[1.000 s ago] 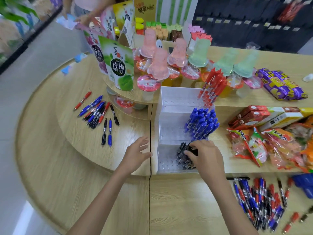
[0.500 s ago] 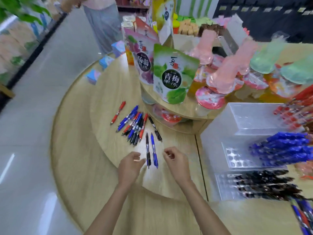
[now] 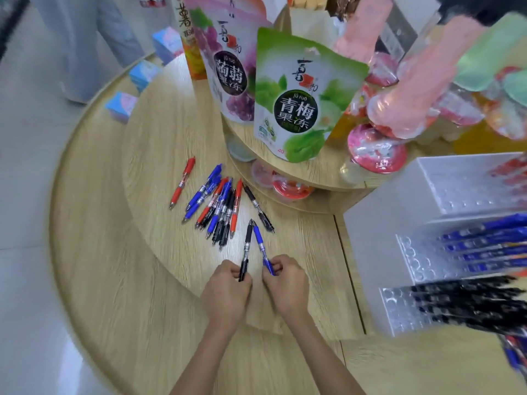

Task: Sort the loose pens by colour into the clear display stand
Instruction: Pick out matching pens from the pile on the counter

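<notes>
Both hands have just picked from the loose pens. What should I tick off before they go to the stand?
1. Left hand grips one black pen: ok.
2. Right hand grips one blue pen: ok.
3. One colour per hand: ok.
4. Pen tips lifted off the table: cannot tell.
5. Display stand shows free holes beside its blue row and black row: ok.
6. Loose pile cleared: not ok, mixed colours remain.

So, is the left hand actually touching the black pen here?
Touching. The head view shows the left hand pinching the black pen at its lower end; the right hand likewise pinches the blue pen.
</notes>
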